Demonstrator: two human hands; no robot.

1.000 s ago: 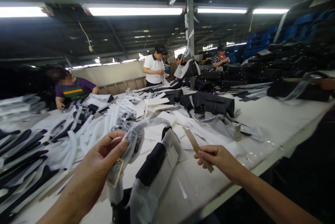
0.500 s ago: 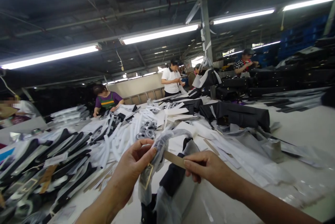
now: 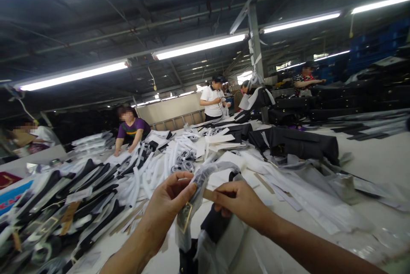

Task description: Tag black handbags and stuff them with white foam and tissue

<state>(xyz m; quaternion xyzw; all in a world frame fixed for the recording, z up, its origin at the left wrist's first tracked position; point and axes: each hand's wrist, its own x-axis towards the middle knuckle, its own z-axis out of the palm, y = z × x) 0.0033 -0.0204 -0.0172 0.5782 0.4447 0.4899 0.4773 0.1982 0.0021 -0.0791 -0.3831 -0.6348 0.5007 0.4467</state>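
Observation:
My left hand (image 3: 165,210) is closed around a curved bag handle (image 3: 201,178) wrapped in clear plastic film. A gold rectangular buckle (image 3: 186,218) shows through the film, just below my left thumb. Between the thumb and fingers of my right hand (image 3: 245,205) is a short tan strip (image 3: 209,195), its far end at the handle's wrapping. Whether the strip sticks to the film I cannot tell. Beneath both hands hang black pieces (image 3: 214,225) of the same item, partly covered by whitish film.
Wrapped black straps (image 3: 86,184) pile up at the left. White tubes (image 3: 169,154) and coiled straps (image 3: 183,161) lie mid-table. A black bag (image 3: 297,141) and plastic sheeting (image 3: 317,197) are at the right. A person in purple (image 3: 133,131) and one in white (image 3: 213,101) work across the table.
My right hand has come left, closer to the handle, and less of the tan strip shows. My left hand keeps its grip. The person in purple now reaches both arms down to the table.

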